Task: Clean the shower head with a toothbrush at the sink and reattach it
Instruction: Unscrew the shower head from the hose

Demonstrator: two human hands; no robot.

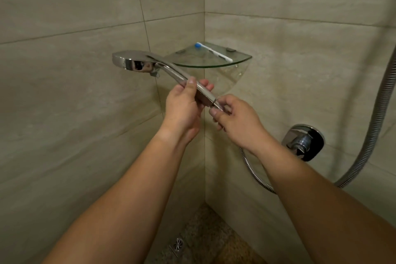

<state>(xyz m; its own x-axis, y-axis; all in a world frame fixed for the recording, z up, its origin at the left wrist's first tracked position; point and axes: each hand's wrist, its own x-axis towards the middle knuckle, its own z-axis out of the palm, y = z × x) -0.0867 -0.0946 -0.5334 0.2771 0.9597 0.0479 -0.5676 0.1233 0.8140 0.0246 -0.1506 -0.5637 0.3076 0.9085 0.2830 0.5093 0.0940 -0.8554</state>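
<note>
A chrome shower head [137,61] points left in front of the tiled corner, its handle slanting down to the right. My left hand [184,109] grips the handle near its lower end. My right hand [235,120] pinches the hose nut at the handle's end, where the handle meets the hose. The ribbed metal hose [255,174] drops from under my right wrist, loops behind my forearm and climbs the right wall. A white toothbrush [214,51] with a blue head lies on the glass corner shelf [214,64], behind the shower head.
A chrome mixer valve [304,141] sticks out of the right wall below my right hand. A floor drain [177,244] sits in the pebbled floor between my forearms. Beige tiled walls meet in the corner straight ahead.
</note>
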